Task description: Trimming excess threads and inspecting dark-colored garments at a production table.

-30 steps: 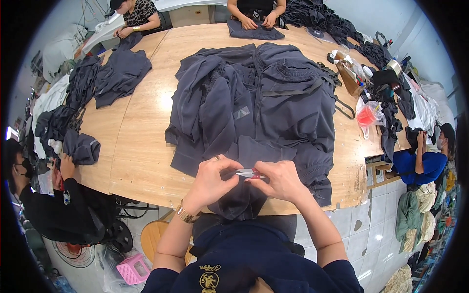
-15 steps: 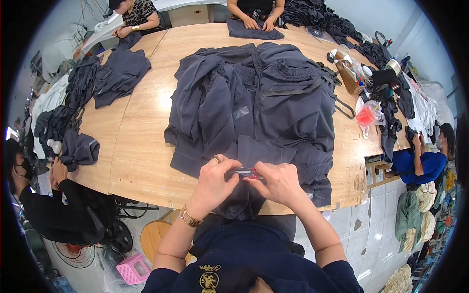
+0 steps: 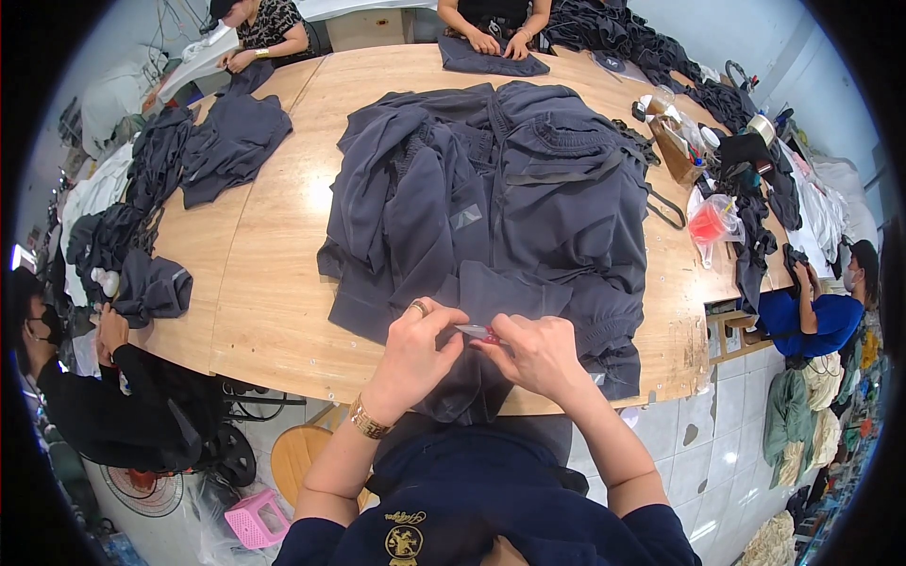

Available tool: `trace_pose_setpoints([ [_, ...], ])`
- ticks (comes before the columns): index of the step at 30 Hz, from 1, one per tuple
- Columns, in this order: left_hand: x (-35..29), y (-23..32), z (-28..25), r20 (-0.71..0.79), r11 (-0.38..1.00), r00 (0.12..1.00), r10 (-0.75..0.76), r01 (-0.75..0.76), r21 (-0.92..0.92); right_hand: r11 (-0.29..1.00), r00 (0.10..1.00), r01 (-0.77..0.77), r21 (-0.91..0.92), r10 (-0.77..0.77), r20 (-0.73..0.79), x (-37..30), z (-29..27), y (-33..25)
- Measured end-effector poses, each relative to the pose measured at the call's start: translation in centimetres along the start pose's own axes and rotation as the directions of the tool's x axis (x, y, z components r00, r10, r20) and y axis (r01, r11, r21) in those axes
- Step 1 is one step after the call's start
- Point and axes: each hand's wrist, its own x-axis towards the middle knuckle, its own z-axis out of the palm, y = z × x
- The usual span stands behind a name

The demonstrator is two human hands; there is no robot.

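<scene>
A heap of dark grey garments (image 3: pixel 500 208) covers the middle of the round wooden table (image 3: pixel 274 274). At its near edge one grey piece (image 3: pixel 500 302) hangs over the table rim. My left hand (image 3: pixel 415 354), with a ring and a gold wrist bracelet, pinches that fabric. My right hand (image 3: pixel 538 354) meets it fingertip to fingertip, gripping a small silvery tool with a red part (image 3: pixel 477 332) against the cloth. What kind of tool it is stays unclear.
Other people work round the table: one at the left (image 3: pixel 104 387), one at the right in blue (image 3: pixel 816 311), two at the far side. More grey garments (image 3: pixel 226 141) lie at the left. A red-filled plastic bag (image 3: pixel 710 222), a brown box (image 3: pixel 675 146) and tape rolls sit at the right.
My hands stay together on the fabric at the table's near edge, shifting only slightly. The person at the left has moved a hand by the bundled garment.
</scene>
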Motion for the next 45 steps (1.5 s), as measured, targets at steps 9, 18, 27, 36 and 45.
trace_pose_setpoints([
  [9,0.3,-0.6,-0.3,0.000,0.992,0.994,-0.109,0.109,-0.069,0.889,0.965,-0.195,0.414,0.249,-0.082,-0.6,1.6,0.6],
  [18,-0.1,-0.7,-0.2,-0.016,0.993,0.993,-0.116,0.116,-0.034,0.986,0.994,-0.090,0.141,0.097,-0.041,-0.4,1.4,-0.6],
  [27,-0.2,-0.6,0.1,-0.022,0.999,0.999,-0.024,0.024,0.025,0.995,0.996,-0.083,0.053,0.085,-0.034,-0.2,0.8,-0.9],
  [36,-0.2,-0.7,0.2,-0.025,0.999,1.000,0.008,-0.007,0.046,0.989,0.995,-0.085,0.117,0.090,-0.036,0.0,0.7,-0.6],
  [45,0.6,-1.0,-0.3,-0.002,0.972,0.990,-0.141,0.138,-0.190,0.491,0.927,-0.267,0.830,0.366,0.081,-0.5,5.4,0.6],
])
